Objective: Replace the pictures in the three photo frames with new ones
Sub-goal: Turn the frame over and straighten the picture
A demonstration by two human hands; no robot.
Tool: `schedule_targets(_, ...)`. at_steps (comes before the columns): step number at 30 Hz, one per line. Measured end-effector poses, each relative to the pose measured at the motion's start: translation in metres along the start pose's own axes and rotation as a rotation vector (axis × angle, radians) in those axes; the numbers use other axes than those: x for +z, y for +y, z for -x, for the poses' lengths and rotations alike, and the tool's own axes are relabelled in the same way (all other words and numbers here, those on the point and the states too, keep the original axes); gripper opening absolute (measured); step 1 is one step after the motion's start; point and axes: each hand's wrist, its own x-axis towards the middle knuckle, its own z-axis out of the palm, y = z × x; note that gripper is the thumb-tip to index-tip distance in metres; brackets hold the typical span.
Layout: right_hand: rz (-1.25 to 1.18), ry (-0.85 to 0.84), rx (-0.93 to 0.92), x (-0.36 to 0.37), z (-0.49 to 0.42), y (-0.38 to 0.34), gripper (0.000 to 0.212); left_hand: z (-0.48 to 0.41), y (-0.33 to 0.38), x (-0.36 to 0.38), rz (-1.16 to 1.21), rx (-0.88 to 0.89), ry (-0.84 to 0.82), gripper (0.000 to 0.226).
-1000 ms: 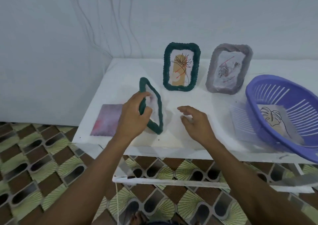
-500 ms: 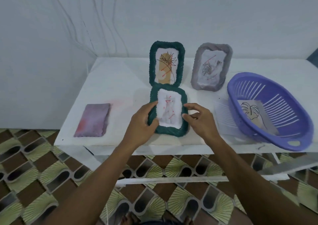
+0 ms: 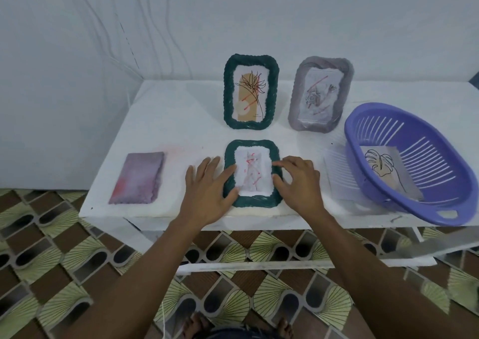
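- Photo frame under work: dark green frame [image 3: 255, 201], lying flat and face up on the white table [image 3: 181, 120], between the two hands and near the table's front edge.
- Its picture [image 3: 252, 172] is a pale sheet with red marks, seated inside the green rim.
- Left hand [image 3: 207, 190]: palm down, fingers straight and spread. It lies over the frame's left rim, and the thumb reaches the left edge of the picture. It grips nothing and only rests or presses there.
- Right hand [image 3: 298, 183]: palm down, fingers loosely arched. The fingertips [image 3: 277, 164] touch the frame's right rim at the picture's edge. Nothing is closed in this hand. Whether the tips press down or merely rest, I cannot tell.
- Beyond the fingertips of both hands, farther back on the table, an upright green frame [image 3: 229, 92] stands with a plant drawing on a tan strip.
- Beyond the right hand and just beside that frame stands a grey frame [image 3: 298, 100], leaning back, with a grey rose sketch crossed by red strokes.
- Outboard of the right hand, well apart from it: purple slotted basket [image 3: 350, 141], tilted, its near end over the table's front edge. A leaf drawing [image 3: 383, 172] lies inside it.
- Outboard of the left hand, apart from it: a purple-pink sheet [image 3: 138, 179], flat on the table.
- Patterned tile floor [image 3: 51, 248] shows below the forearms.
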Motion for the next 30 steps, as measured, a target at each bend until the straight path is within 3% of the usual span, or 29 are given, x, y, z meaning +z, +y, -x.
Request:
schedule_targets(4,-0.007,0.005,-0.013,0.001,0.0,0.002,0.028,0.0,-0.014,-0.013,0.016,-0.008,0.059,0.068)
schedule_targets(8,-0.015,0.024,-0.017,0.004,0.0,0.005,0.027,0.0,-0.072,-0.041,-0.047,-0.126,0.137,0.064)
schedule_targets(13,-0.016,0.042,-0.024,0.006,0.0,0.007,0.026,0.012,-0.129,-0.052,-0.072,-0.271,0.064,0.057)
schedule_targets(17,-0.029,0.044,-0.026,0.006,0.0,0.008,0.025,0.013,-0.135,-0.047,-0.021,-0.157,0.078,0.065)
schedule_targets(26,-0.04,0.047,-0.021,0.007,0.0,0.008,0.025,0.003,-0.092,-0.045,0.316,-0.079,0.153,0.052)
schedule_targets(30,-0.047,0.051,-0.029,0.006,0.001,0.007,0.026,-0.008,-0.078,-0.035,0.229,-0.001,0.065,0.058)
